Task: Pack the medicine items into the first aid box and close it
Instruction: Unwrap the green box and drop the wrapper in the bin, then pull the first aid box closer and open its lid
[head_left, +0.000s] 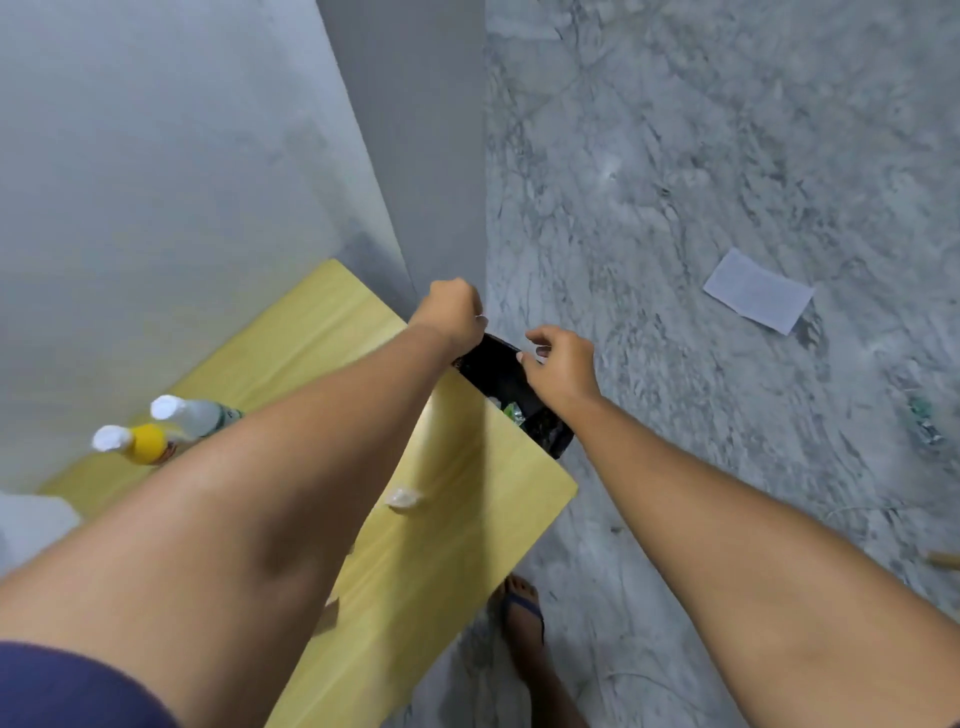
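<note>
My left hand (451, 317) is curled into a fist past the far corner of the yellow table (441, 545), right above a black bin (498, 374). A tiny pale glint shows at the fist's edge; I cannot tell what it is. My right hand (562, 366) hovers over the same bin with thumb and forefinger bent close together; whether they pinch anything is unclear. Two bottles stand at the table's left: a clear one with a white cap (193, 414) and a yellow one with a white cap (136, 441). A small white wad (402, 499) lies mid-table. No first aid box is in view.
The black bin stands on the marble floor (727, 182) against the table's right edge, with wrappers inside. A white sheet of paper (758, 290) and a green scrap (924, 421) lie on the floor. A grey wall (156, 156) rises behind the table. My sandalled foot (524, 618) is below.
</note>
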